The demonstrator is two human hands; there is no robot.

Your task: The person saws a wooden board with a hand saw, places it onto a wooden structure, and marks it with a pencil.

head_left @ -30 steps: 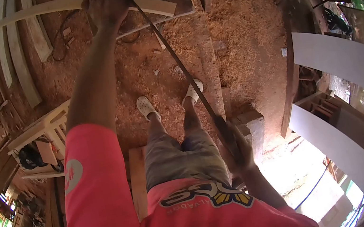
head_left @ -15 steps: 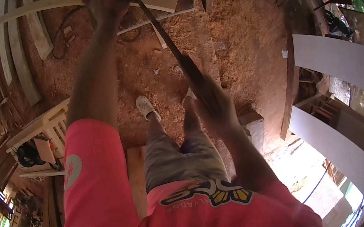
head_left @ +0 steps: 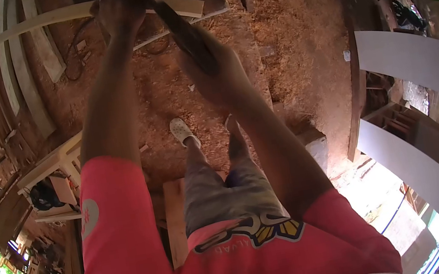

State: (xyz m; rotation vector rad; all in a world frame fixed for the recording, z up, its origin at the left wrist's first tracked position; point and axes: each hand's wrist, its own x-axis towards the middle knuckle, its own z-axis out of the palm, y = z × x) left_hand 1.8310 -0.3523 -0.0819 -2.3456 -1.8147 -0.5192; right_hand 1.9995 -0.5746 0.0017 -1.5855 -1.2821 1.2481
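A long pale wooden strip (head_left: 43, 20) lies crosswise at the top of the head view, over a dark work surface. My left hand (head_left: 120, 11) is closed over the strip, pressing on it near its right part. My right hand (head_left: 217, 70) is wrapped round the handle of a handsaw (head_left: 177, 23), seen nearly edge-on. Its dark blade runs up and left to the strip just beside my left hand. Where the blade meets the wood is dark and hard to make out.
Several pale boards (head_left: 21, 60) lie on the dirt floor at the upper left. Wood shavings (head_left: 296, 37) cover the ground. A slatted wooden frame (head_left: 50, 165) stands left of me, and white panels (head_left: 409, 56) are at the right. A cable (head_left: 71, 66) curls near the strip.
My right hand has pushed the handsaw forward, up and left, bringing its handle closer to the strip. My left hand stays on the strip. The view has shifted slightly.
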